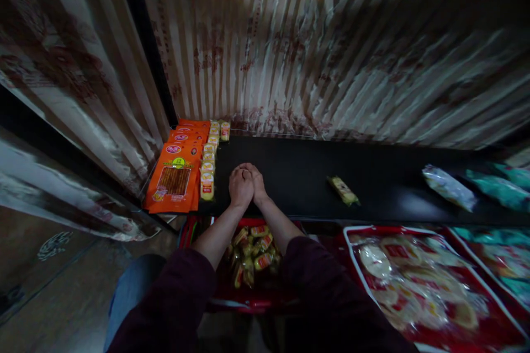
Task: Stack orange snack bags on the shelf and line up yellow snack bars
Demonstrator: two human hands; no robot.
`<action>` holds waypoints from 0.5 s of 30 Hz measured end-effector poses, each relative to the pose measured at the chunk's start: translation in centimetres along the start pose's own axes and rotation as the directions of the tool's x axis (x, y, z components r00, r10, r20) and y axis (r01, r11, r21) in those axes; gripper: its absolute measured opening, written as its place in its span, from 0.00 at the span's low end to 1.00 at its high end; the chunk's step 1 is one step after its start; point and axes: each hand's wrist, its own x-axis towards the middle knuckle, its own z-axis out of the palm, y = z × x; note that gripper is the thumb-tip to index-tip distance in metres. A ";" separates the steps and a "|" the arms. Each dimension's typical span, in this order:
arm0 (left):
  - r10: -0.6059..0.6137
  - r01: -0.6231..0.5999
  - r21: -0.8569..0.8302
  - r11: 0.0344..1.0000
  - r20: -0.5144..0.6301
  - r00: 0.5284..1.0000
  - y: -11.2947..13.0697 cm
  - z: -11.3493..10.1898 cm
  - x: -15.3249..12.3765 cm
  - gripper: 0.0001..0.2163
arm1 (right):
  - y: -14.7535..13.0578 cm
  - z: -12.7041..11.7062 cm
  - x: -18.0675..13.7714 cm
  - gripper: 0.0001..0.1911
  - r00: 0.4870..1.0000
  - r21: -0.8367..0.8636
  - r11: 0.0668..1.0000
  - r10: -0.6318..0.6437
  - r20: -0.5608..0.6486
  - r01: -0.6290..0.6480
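Note:
Over the black shelf (290, 176), my left hand (240, 187) and my right hand (259, 183) are pressed together with fingers curled. Whatever lies between them, if anything, is hidden by the hands. Just left of them stands a row of small yellow-wrapped snack packs (207, 176), with one more pack (224, 131) beside the row at the back. Beneath my forearms, a red basket (248, 304) holds several loose packs of the same yellow kind (248, 248). A single yellow-green wrapped snack (343, 191) lies on the shelf to the right.
Orange snack bags (176, 176) overlap at the shelf's left end, beside a dark post (144, 38). A silver-white packet (449, 187) and teal bags (501, 190) lie at the right. Another red basket (414, 229) holds clear-wrapped food. Printed sheeting (290, 55) hangs behind.

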 end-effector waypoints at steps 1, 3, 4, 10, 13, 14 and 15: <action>0.016 -0.017 0.015 1.000 0.015 1.000 -0.1 -0.6 -1.7 0.14 | -0.5 -0.5 -1.6 0.14 1.000 -0.025 1.000 0.000 0.020 0.000; 0.159 -0.164 0.076 0.983 0.065 0.985 -0.6 -1.9 -5.1 0.15 | -1.5 -1.5 -5.0 0.15 1.000 -0.066 0.998 -0.008 0.022 0.009; 0.221 -0.229 0.102 0.968 0.084 0.972 -0.8 -2.5 -6.8 0.16 | -1.9 -1.8 -6.6 0.15 1.000 -0.078 0.997 -0.013 0.015 0.014; 0.470 -0.491 0.119 0.863 0.168 0.867 -3.6 -4.9 -13.3 0.15 | -2.2 -2.1 -14.6 0.26 0.998 -0.149 0.987 -0.056 -0.026 0.052; 0.548 -0.582 0.125 0.803 0.226 0.805 -5.2 -5.2 -14.6 0.15 | -0.8 -1.6 -17.0 0.29 0.993 -0.218 0.970 -0.116 -0.008 0.111; 0.562 -0.600 0.134 0.788 0.240 0.792 -5.7 -5.2 -14.9 0.15 | -0.2 -1.4 -17.6 0.29 0.990 -0.248 0.959 -0.139 -0.004 0.134; 0.569 -0.612 0.144 0.778 0.252 0.783 -6.2 -5.1 -15.2 0.14 | 0.4 -1.3 -18.1 0.29 0.987 -0.280 0.948 -0.159 -0.005 0.151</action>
